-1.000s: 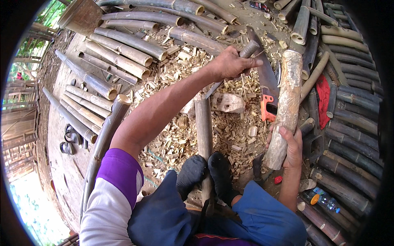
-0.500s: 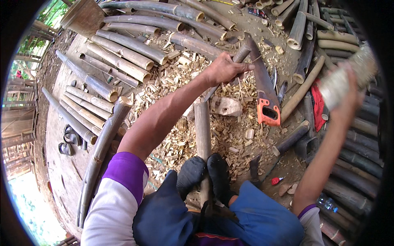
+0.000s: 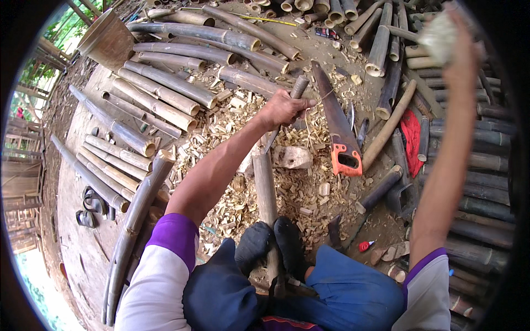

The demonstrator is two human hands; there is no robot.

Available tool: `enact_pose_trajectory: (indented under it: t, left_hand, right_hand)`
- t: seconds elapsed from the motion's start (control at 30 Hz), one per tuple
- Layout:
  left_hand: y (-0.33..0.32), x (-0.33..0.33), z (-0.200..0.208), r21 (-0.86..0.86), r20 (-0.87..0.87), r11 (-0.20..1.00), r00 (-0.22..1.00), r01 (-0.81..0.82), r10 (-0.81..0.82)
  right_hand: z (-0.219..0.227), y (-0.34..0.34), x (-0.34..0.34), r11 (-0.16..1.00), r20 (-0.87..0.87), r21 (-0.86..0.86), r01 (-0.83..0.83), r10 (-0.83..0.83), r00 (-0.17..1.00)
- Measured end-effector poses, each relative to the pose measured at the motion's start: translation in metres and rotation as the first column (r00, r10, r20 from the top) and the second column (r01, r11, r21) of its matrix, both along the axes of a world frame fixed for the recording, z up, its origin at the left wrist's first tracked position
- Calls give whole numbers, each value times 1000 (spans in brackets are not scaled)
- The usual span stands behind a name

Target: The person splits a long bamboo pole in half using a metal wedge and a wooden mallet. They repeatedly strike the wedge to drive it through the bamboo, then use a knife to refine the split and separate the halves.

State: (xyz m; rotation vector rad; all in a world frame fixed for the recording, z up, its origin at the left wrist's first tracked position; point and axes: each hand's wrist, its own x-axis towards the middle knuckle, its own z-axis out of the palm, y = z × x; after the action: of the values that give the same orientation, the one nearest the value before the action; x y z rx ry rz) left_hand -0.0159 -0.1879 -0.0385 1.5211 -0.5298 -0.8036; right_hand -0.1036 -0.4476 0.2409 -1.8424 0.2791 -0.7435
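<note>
My left hand (image 3: 282,109) is closed round the dark round handle of a chisel (image 3: 298,88). Its narrow metal blade slants down to the upper end of a bamboo piece (image 3: 265,185). My dark-covered feet (image 3: 254,245) press that piece from both sides. High at the right, my right hand (image 3: 462,52) is raised and grips a thick pale wooden block (image 3: 440,38), smeared by motion. A notched wood block (image 3: 292,157) lies just right of the bamboo's upper end.
Wood chips (image 3: 237,193) cover the ground. A handsaw (image 3: 346,159) with an orange handle lies right of centre, near a red cloth (image 3: 409,140) and a small red bottle (image 3: 364,246). Bamboo poles (image 3: 165,96) lie at left; more bamboo (image 3: 480,190) lines the right. A bucket (image 3: 107,41) stands far left.
My right hand has swung up and away with the pale block. My left hand and the chisel stay at the bamboo's end; the whole view has shifted slightly.
</note>
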Motion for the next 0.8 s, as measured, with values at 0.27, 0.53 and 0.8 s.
enact_pose_trajectory:
  t: [0.27, 0.53, 0.8]
  left_hand:
    - [9, 2, -3, 12, -169, 999, 985, -33, 34]
    - [11, 1, -4, 38, -129, 999, 991, -39, 43]
    - [19, 0, 7, 137, -75, 991, 997, -5, 15]
  right_hand:
    - [-65, 39, 5, 844, -643, -108, -525, 344, 684]
    - [-31, 14, 19, 961, 157, 265, 77, -121, 980]
    - [-117, 85, -28, 931, -613, 64, -358, 320, 723]
